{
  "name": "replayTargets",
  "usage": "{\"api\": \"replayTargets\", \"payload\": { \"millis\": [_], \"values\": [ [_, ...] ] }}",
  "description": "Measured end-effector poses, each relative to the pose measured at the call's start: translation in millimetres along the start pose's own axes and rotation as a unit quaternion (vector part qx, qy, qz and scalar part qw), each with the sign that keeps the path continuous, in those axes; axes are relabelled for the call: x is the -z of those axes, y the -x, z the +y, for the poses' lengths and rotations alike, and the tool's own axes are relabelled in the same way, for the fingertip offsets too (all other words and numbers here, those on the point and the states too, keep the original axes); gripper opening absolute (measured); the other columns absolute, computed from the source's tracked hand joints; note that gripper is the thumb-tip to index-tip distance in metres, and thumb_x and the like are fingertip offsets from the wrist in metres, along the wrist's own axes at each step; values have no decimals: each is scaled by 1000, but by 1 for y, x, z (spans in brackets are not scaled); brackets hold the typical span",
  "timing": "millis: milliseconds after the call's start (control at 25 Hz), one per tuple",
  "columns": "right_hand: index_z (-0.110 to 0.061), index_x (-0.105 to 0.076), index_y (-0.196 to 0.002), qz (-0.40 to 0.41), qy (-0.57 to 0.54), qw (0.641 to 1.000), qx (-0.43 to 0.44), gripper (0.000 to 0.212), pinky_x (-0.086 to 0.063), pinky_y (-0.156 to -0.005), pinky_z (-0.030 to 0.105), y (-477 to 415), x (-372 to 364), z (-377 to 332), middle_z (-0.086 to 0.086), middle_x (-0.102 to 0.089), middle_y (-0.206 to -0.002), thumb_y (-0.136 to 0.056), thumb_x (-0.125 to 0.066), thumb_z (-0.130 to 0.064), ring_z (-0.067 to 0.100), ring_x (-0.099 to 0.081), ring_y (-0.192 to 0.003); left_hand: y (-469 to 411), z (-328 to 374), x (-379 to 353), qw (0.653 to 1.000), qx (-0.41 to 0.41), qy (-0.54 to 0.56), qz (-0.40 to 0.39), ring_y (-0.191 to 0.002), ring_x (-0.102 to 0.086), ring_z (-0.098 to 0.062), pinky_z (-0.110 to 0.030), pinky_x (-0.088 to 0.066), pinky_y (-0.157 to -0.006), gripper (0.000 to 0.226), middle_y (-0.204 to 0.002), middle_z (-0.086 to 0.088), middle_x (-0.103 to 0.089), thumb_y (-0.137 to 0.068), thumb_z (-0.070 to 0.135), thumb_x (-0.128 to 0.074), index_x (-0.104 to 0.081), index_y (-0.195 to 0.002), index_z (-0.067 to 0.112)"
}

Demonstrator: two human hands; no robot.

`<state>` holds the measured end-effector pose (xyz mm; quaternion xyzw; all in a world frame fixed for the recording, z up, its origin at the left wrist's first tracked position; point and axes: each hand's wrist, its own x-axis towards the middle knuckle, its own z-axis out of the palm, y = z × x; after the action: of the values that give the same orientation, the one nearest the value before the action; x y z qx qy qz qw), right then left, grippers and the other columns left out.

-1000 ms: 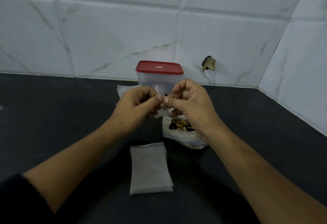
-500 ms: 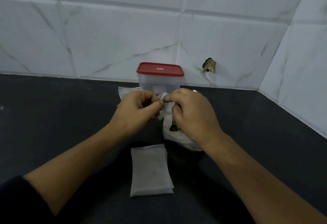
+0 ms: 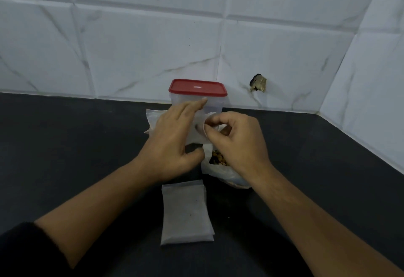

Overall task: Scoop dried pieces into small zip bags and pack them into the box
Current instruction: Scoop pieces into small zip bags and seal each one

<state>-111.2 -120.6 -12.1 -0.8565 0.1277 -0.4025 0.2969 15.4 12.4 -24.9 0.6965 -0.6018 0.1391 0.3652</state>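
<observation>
**A:** Why does everything crowd one patch of the black worktop [image 3: 65, 156]?

**B:** For reach, I'd judge. The clear plastic box with the red lid [image 3: 197, 89] stands upright at the back, close to the white marble-look tiled wall [image 3: 131, 47]. Its lid is on, so as far as I can see nothing is being packed yet.

**A:** And the large clear plastic bag of brown dried pieces [image 3: 218, 160]?

**B:** It sits mouth up just in front of the box, partly beneath the right grip [image 3: 238, 143]. That probably keeps each scoop short.

**A:** What about the flat stack of small clear zip bags [image 3: 185, 211]?

**B:** It lies nearest the person, apart from the big bag. These look like spares kept ready.

**A:** What is being held?

**B:** One small clear zip bag [image 3: 197, 134], raised in front of the box and just above the dried pieces. The right grip pinches its rim between thumb and forefinger. The left grip [image 3: 172, 141] lays straight fingers flat along its side, with the thumb tucked near its lower edge. I judge they are working the mouth open for filling. One dark fleck shows inside, and I cannot tell more.
</observation>
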Motion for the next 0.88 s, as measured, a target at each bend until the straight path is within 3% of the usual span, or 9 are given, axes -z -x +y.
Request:
{"api": "replayTargets", "payload": {
  "millis": [80,160,320,440,520,600,680,760,880],
  "values": [
    [-27,-81,-101,-6,23,1000,18,16,-59,-71,31,2,-1,-2,-17,-74,-92,-95,-71,-38,1,-67,-75,1,-2,-4,1000,-4,-17,-9,-143,-41,-16,-49,-37,-117,89,-152,2,-47,-82,45,-65,-31,-159,18],
    [-27,-81,-100,-18,37,998,45,16,-56,-69,31,2,-3,-3,-14,-69,-88,-94,-70,-38,3,-64,-76,1,-3,-6,999,-4,-42,2,-138,-47,-15,-50,-38,-115,81,-146,4,-54,-84,54,-65,-42,-153,19],
    [-28,-81,-100,-51,86,992,80,15,-39,-63,20,1,-5,-4,-15,-51,-80,-92,-74,-39,3,-53,-73,-2,-1,-5,997,-1,-66,29,-108,-59,-10,-47,-47,-99,47,-114,10,-65,-83,51,-59,-62,-120,23],
    [-26,-80,-91,-49,70,992,89,13,-38,-65,19,-4,6,-8,-14,-51,-82,-91,-78,-39,4,-53,-75,-3,-1,-5,999,33,9,38,-98,-62,-5,-42,-54,-87,41,-105,14,-66,-84,56,-65,-65,-110,24],
    [-22,-79,-88,-23,13,996,89,13,-42,-66,18,-13,22,-6,-13,-56,-83,-91,-79,-35,6,-57,-76,-2,1,-7,991,86,88,50,-97,-64,-4,-37,-56,-84,40,-102,14,-68,-83,56,-75,-66,-108,26],
    [-20,-79,-91,-11,30,997,73,14,-48,-70,22,-22,43,9,-9,-62,-87,-92,-77,-34,6,-60,-79,0,4,-11,976,139,162,55,-98,-65,-2,-29,-55,-83,36,-99,14,-69,-80,49,-82,-66,-105,28],
    [-24,-79,-103,-52,101,993,38,22,-53,-75,27,-25,63,35,-7,-65,-96,-91,-75,-42,5,-63,-86,2,7,-16,965,165,199,38,-100,-65,1,-21,-53,-82,35,-100,16,-70,-79,47,-84,-66,-103,29],
    [-30,-75,-117,-141,153,978,-18,36,-54,-79,30,-21,77,61,-9,-67,-106,-89,-74,-51,4,-64,-92,4,7,-20,967,161,197,19,-101,-65,0,-23,-56,-83,37,-101,15,-70,-78,50,-82,-66,-104,29],
    [-36,-72,-123,-245,150,955,-76,35,-48,-74,24,-15,81,81,-12,-69,-103,-89,-77,-45,-2,-63,-80,5,5,-22,973,160,166,1,-100,-64,-1,-30,-58,-85,39,-102,14,-68,-79,53,-79,-65,-106,30]
  ]
}}
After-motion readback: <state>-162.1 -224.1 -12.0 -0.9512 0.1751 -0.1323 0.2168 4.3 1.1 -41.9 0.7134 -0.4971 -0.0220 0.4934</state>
